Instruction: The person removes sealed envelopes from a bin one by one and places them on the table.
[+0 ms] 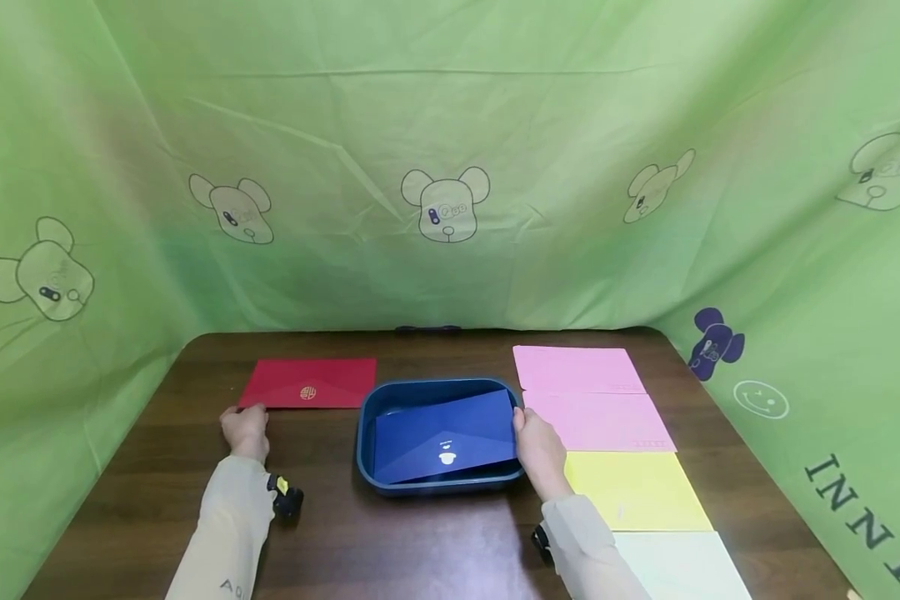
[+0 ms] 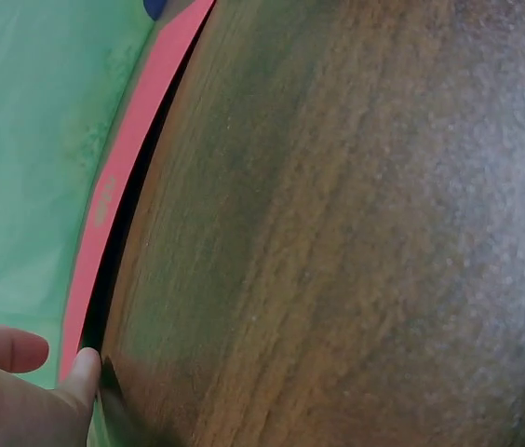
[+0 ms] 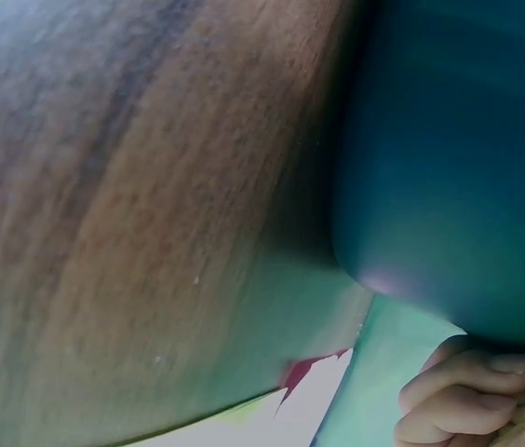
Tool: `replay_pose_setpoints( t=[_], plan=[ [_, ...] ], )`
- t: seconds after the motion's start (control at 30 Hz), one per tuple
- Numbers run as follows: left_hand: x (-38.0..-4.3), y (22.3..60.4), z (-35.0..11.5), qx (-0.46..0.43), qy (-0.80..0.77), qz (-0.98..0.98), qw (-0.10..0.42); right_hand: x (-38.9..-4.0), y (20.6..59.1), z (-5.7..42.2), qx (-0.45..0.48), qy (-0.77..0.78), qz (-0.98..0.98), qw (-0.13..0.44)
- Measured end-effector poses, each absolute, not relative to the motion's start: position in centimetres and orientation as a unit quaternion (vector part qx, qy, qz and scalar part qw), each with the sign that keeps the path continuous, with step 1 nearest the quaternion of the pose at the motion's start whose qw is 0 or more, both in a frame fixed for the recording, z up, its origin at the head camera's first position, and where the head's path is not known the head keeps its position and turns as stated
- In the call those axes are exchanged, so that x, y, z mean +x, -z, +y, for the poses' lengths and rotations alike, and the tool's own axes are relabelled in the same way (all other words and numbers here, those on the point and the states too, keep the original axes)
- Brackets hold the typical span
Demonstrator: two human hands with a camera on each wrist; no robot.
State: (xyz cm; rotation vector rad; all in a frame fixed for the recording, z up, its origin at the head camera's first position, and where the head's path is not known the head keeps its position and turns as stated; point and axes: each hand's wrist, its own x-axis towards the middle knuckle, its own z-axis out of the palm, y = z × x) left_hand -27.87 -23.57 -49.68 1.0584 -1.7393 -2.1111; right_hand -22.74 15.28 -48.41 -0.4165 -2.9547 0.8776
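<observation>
A red envelope (image 1: 322, 383) with a gold emblem is at the table's back left. My left hand (image 1: 245, 431) pinches its near left corner; in the left wrist view the thumb (image 2: 81, 368) meets the red edge, with a dark gap beneath. My right hand (image 1: 540, 446) grips the right end of a dark blue envelope (image 1: 442, 433) with a small white print. That envelope lies tilted within the blue tray (image 1: 420, 487), its right end raised near the rim. In the right wrist view, curled fingers (image 3: 467, 386) show beside the tray's outer wall; the blue envelope is hidden there.
Down the right side of the table (image 1: 330, 550) lie two pink envelopes (image 1: 581, 371), a yellow envelope (image 1: 633, 492) and a pale, whitish-green one (image 1: 682, 567). My right forearm partly covers the nearer ones. A green printed curtain (image 1: 450, 283) surrounds the table.
</observation>
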Motion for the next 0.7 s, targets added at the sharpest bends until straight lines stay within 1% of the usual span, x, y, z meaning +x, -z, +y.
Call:
replay_pose_setpoints(
  t=[0.23, 0.47, 0.7],
  plan=[
    [-27.9, 49.43, -23.59, 0.338, 0.73, -0.586, 0.098, -23.03, 48.33, 14.94, -0.128, -0.278, -0.952, 0.018],
    [-27.78, 49.45, -24.14, 0.341, 0.732, -0.583, 0.087, -23.02, 48.16, 15.16, -0.119, -0.263, -0.957, 0.017],
    [-27.69, 49.45, -24.07, 0.337, 0.734, -0.584, 0.083, -22.85, 48.23, 15.58, -0.114, -0.273, -0.955, 0.03]
  ],
)
